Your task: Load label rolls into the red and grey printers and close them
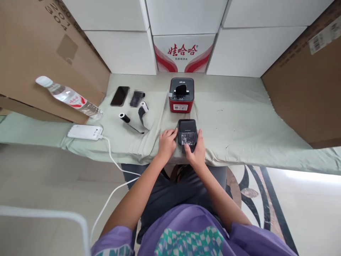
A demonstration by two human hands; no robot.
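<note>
A small black device [187,129] with a clear window lies near the front edge of the cloth-covered table [239,121]. My left hand [166,143] rests against its left side, fingers curled on the edge. Along its right side lies my right hand [196,149], thumb pressing on the front part of the device. Just behind it stands a red and black label printer [182,94] with a white label on its front.
A phone [120,95], a blurred dark item [136,98], a small black-and-white tool [142,110] and a black roller [124,117] lie to the left. A white power bank [85,132] with cable and a water bottle [69,97] sit far left. Cardboard and white boxes surround the table.
</note>
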